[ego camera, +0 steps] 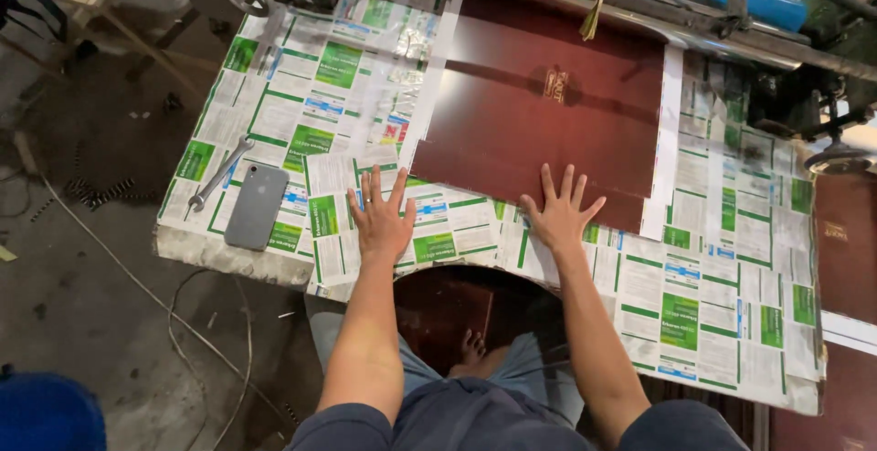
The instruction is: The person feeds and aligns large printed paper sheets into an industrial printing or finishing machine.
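Note:
My left hand (380, 216) lies flat with fingers spread on a sheet printed in green and white (438, 222) at the table's near edge. Beside it my right hand (559, 210) is also flat and spread, its fingertips on the near edge of a large dark red cover sheet (539, 104) with a small gold emblem. Neither hand grips anything. The red sheet lies on the paper-covered work table (713, 296), reaching back to a metal roller (639, 8).
A grey phone (257, 205) and a metal wrench (219, 173) lie at the table's left edge. Dark red sheets (845, 241) are stacked at the right. Machine parts, a handwheel and a blue tube run along the back. Cables lie on the concrete floor at left.

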